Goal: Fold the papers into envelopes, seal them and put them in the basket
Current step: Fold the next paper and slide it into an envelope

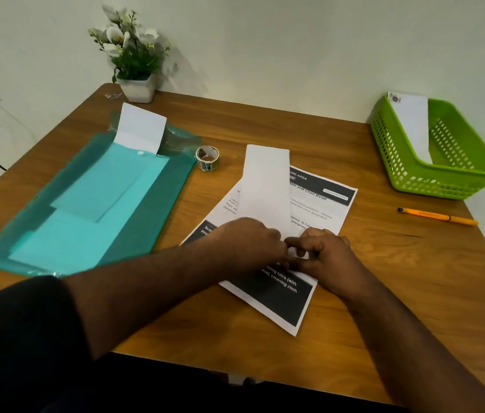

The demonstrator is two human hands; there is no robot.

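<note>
White folded paper (pixel 265 186) sits on a printed sheet (pixel 280 299) mid-surface, both hands, left hand (pixel 250 241) and right hand (pixel 321 257), pinching its near end, so a slip could skew the crease, green basket (pixel 443 180) far right holding one envelope (pixel 411 120).

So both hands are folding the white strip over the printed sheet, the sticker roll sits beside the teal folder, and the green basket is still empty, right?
Not quite: the green basket already holds one folded white envelope, leaning against its far wall in the head view. The rest stands: both hands, left hand and right hand, work the white strip, with the sticker roll beside the teal folder.
</note>
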